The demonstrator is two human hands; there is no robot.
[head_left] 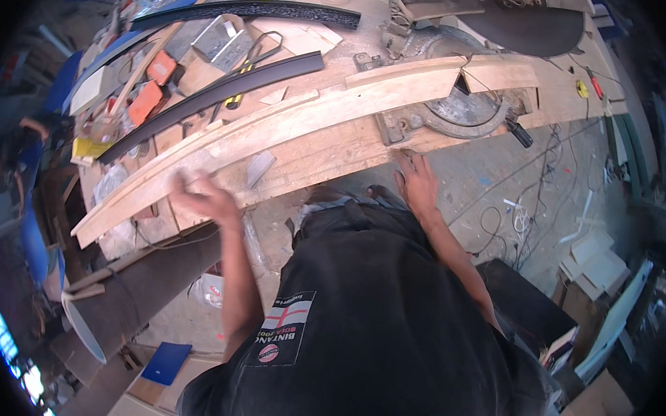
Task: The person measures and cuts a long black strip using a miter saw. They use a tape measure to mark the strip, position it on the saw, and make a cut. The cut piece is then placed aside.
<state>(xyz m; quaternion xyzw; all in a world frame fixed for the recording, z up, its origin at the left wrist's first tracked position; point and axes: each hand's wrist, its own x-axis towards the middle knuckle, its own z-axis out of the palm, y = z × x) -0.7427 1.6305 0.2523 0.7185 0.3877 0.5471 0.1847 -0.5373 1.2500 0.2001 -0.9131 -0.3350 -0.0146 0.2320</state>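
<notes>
A long pale wooden moulding (292, 122) runs along the workbench, its right end on the round base of a mitre saw (468, 117). A shorter wooden piece (501, 77) lies just right of that end, with a dark V-shaped gap below where they meet. My left hand (204, 198) is over the moulding's left part, smeared by motion; I cannot tell whether it touches the wood. At the bench's front edge, left of the saw base, my right hand (416, 179) rests with its fingers apart and nothing in them. The saw blade (523, 25) is raised at the back.
Dark strips (225, 95) lie across the bench behind the moulding. Orange blocks (147, 103), wood scraps and a hacksaw-like frame (265, 47) are scattered there. A red-handled tool (596, 87) lies right of the saw. Cables (521, 219) and white boards (595, 262) are on the floor.
</notes>
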